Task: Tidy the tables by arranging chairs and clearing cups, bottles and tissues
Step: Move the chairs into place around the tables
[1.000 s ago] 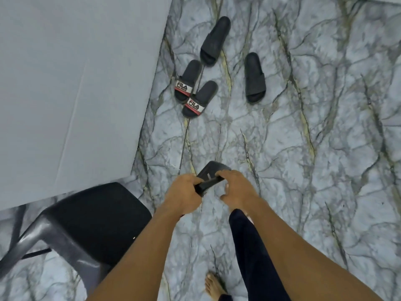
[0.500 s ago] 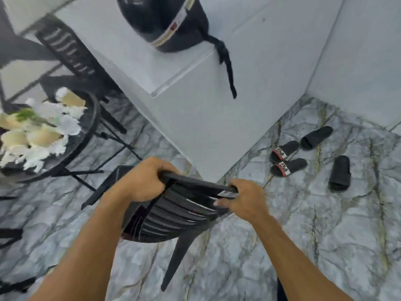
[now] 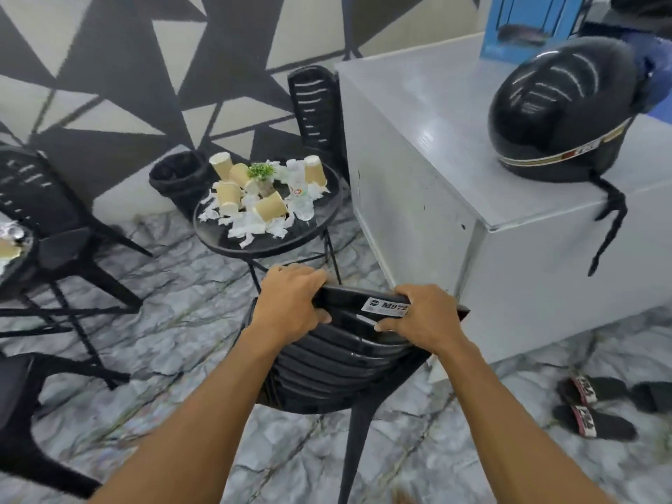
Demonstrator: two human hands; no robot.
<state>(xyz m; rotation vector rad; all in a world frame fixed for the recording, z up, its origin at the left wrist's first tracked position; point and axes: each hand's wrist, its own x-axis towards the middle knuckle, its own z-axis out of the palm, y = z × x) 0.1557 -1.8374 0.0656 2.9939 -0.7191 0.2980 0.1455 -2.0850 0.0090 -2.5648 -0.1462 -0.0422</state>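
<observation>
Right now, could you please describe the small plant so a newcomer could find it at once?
Start at the grey counter carrying the black helmet; left of it stands a round black table. Among the tan paper cups and crumpled white tissues on it sits the small plant, the only green thing there.

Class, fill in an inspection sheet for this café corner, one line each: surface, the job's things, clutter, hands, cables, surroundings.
Surface: round black table, littered; marble-patterned floor.
Job's things: black chair, held at the top of its backrest; paper cups, several tipped over; clear bottle; crumpled tissues; all but the chair are on the table.
Clutter: small potted plant among the cups; slippers on the floor at the right.
Grippers: left hand and right hand both grip the chair's top rail.
Cables: nothing seen.
Surroundings: white counter with a helmet on it; black bin by the patterned wall; another chair behind the table.
</observation>
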